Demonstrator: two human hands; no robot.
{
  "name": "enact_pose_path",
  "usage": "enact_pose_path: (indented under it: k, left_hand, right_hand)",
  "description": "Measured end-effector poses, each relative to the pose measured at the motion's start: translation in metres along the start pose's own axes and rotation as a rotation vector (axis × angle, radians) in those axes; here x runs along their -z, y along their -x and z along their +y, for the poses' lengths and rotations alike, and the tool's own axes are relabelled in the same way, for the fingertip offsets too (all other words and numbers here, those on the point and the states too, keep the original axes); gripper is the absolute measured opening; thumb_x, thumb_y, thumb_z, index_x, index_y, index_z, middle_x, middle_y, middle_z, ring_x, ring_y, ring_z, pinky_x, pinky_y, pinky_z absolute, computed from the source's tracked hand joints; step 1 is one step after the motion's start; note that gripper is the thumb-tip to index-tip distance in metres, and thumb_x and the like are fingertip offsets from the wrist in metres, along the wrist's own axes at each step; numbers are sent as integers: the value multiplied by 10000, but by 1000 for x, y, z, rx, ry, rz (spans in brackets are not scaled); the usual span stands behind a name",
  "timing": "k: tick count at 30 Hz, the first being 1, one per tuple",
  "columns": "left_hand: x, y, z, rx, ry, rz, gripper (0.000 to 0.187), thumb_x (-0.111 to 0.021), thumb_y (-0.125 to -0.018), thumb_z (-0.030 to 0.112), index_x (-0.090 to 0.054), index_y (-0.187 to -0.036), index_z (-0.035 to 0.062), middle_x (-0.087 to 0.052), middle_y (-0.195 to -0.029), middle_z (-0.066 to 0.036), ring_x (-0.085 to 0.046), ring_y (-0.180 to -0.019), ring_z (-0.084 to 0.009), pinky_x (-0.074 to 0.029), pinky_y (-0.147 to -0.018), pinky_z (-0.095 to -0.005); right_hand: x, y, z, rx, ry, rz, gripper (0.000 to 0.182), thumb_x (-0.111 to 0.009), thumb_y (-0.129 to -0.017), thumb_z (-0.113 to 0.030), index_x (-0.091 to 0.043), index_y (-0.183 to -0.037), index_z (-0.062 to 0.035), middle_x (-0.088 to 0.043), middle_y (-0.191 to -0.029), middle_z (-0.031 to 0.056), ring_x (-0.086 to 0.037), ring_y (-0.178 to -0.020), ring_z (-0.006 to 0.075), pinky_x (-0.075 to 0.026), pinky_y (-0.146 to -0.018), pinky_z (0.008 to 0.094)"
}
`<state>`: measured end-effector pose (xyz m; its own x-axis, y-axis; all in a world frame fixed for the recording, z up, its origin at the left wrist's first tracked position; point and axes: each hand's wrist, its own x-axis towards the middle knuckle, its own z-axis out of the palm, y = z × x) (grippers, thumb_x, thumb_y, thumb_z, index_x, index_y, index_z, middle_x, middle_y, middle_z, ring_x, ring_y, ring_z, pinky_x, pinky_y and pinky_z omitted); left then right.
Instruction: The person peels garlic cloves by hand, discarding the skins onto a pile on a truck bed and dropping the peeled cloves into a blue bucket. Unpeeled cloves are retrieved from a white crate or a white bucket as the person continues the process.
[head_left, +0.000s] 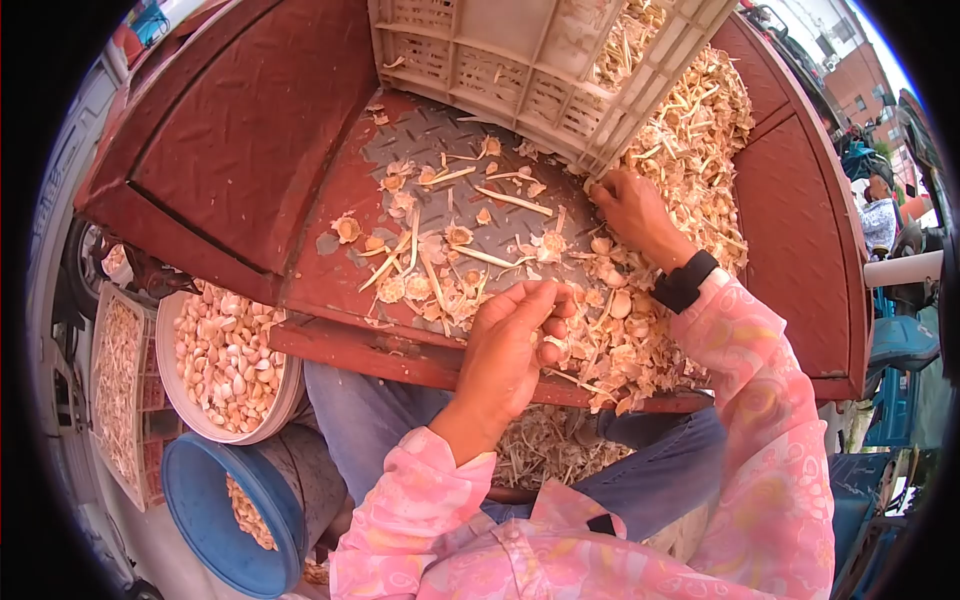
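Note:
My left hand point(515, 335) is closed above the front edge of the red metal bed, its fingers curled together. Whatever lies inside them is hidden. Against the bottom corner of a tilted cream plastic crate point(490, 75), my right hand point(635, 212) is bent with its fingertips pressed together; what they pinch does not show. Around and under both hands lie garlic skins point(620, 345) and loose bits. Dry garlic stems point(515, 201) and root ends point(458, 236) are scattered on the worn metal floor. A deep heap of garlic peelings point(700, 130) rises beyond my right hand.
To the left stand a white bucket point(290, 400) of garlic cloves point(228, 350), a blue-rimmed bucket point(180, 490) with some cloves, and a crate of peelings point(118, 370). Raised red side panels point(235, 120) flank the bed. More peelings point(550, 450) lie between my knees.

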<state>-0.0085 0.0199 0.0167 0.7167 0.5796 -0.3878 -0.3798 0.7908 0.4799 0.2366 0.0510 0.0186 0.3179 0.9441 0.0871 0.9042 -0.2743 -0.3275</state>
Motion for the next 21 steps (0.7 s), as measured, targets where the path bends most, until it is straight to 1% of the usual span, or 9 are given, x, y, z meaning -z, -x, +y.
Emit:
enact_pose_path:
  k: [1, 4, 7, 10, 13, 14, 16, 19, 21]
  left_hand:
    - [1, 0, 3, -25, -59, -16, 206, -503, -939, 197, -559, -1030, 21, -574, -870, -44, -513, -702, -76, -407, -504, -155]
    - [-2, -3, 10, -113, -197, 16, 254, -498, -941, 211, -537, -1109, 24, -575, -880, -38, -503, -715, -59, -397, -514, -147]
    - [-7, -9, 9, -149, -344, 62, 320, -489, -949, 259, -508, -1170, 28, -567, -859, -20, -482, -685, -35, -378, -507, -144]
    - [-1, -14, -1, -103, -449, -109, 284, -475, -957, 298, -562, -1026, 37, -546, -753, 18, -457, -604, -25, -350, -495, -143]
    - [4, -14, -26, -258, -703, -27, 296, -473, -954, 300, -576, -919, 25, -540, -703, 8, -440, -543, -56, -375, -493, -200]
    - [2, -12, -34, -305, -692, 3, 276, -465, -958, 284, -568, -903, 34, -531, -692, -4, -437, -542, -58, -369, -495, -210]
    - [-4, 0, -32, -174, -445, 59, 284, -452, -961, 290, -555, -889, 35, -526, -681, -16, -432, -526, -56, -354, -474, -204]
    - [6, 5, -18, -22, -125, 111, 287, -433, -961, 308, -520, -869, 51, -533, -682, -50, -420, -476, -64, -314, -398, -184]
    - [7, 11, -6, -38, 31, 171, 270, -438, -955, 302, -519, -870, 59, -535, -695, -70, -394, -450, -64, -298, -361, -159]
  right_hand:
    - [0, 0, 2, 12, 11, 5, 273, -574, -834, -256, -617, -783, 9, -609, -688, 206, -608, -665, 350, -465, -621, 426]
    - [9, 22, -2, 19, -383, -165, 201, -551, -820, -188, -602, -781, 2, -600, -652, 147, -595, -593, 258, -461, -572, 368]
    - [32, 61, -38, 62, -476, -306, 110, -546, -801, -118, -584, -813, -15, -572, -610, 91, -565, -552, 183, -441, -533, 316]
    - [42, 94, -58, 434, -422, -263, 75, -564, -761, -56, -547, -829, -30, -527, -577, 105, -545, -519, 251, -425, -502, 342]
    - [37, 116, -57, 516, -275, -123, 77, -578, -747, -66, -504, -742, -44, -557, -600, 121, -562, -517, 305, -426, -467, 382]
    - [36, 123, -59, 520, -245, -110, 104, -593, -758, -95, -502, -731, -51, -558, -595, 117, -564, -516, 306, -426, -461, 386]
    - [36, 135, -63, 525, -184, -85, 169, -623, -781, -154, -499, -708, -64, -561, -586, 110, -569, -514, 308, -425, -449, 393]
    - [47, 143, -68, 556, 21, -260, 252, -642, -808, -268, -518, -697, -79, -552, -560, 98, -571, -514, 303, -429, -450, 396]
    - [48, 125, -48, 409, 30, -138, 256, -608, -844, -283, -543, -708, -77, -553, -576, 102, -576, -547, 318, -434, -478, 398]
